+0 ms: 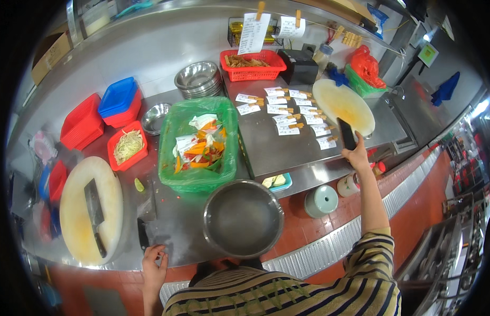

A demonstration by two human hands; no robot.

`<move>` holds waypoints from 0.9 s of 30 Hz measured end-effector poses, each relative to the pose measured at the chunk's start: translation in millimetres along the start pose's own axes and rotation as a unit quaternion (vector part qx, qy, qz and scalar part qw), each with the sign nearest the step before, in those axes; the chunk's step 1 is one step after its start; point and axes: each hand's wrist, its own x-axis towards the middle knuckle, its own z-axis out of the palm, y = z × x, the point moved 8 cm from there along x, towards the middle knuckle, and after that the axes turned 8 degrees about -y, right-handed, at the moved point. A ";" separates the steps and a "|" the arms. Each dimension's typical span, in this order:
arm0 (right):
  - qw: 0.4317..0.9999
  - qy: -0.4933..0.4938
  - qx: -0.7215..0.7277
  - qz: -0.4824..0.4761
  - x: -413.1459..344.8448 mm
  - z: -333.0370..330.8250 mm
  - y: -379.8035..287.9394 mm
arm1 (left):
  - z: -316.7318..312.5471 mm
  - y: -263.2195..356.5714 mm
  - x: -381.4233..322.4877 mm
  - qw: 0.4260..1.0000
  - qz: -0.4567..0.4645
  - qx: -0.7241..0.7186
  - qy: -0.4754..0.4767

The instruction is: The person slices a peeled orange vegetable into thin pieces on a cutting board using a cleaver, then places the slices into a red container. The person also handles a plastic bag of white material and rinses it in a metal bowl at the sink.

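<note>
In my right hand (356, 154) is a black smartphone (346, 134), held over the near edge of the steel counter beside a round white cutting board (343, 103). My left hand (155, 261) hangs at the counter's front edge, loosely curled with nothing in it. Just beyond its fingers lies the black handle (142, 234) of a knife with a broad, shiny blade (147, 203). Another cleaver (94, 205) rests on an oval white cutting board (73, 197) to the left. Before me stands a wide steel bowl (245, 219), with no food seen inside.
A green-bagged bin (164, 158) holds vegetable scraps and paper. Shredded vegetable fills a red basket (112, 158); a lime wedge (139, 184) lies nearby. Several clothespin-clipped paper slips (287, 129) cover the right counter. Steel bowls (197, 79) are stacked behind. A round stool (321, 201) stands below.
</note>
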 end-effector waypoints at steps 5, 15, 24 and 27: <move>0.991 0.046 -0.112 0.062 92.2 -41.5 74.8 | 33.1 37.6 -9.9 0.998 -0.050 0.015 0.024; 0.980 0.069 -0.175 0.062 140.4 -54.9 62.8 | 49.5 44.4 -53.8 0.980 -0.189 0.030 0.062; 0.965 -0.153 0.183 -0.107 86.4 38.2 -30.5 | 77.9 57.9 -17.2 0.988 -0.153 0.030 0.018; 0.959 -0.236 0.092 -0.131 43.8 69.6 -61.0 | 81.6 64.2 -3.7 0.992 -0.124 0.010 0.031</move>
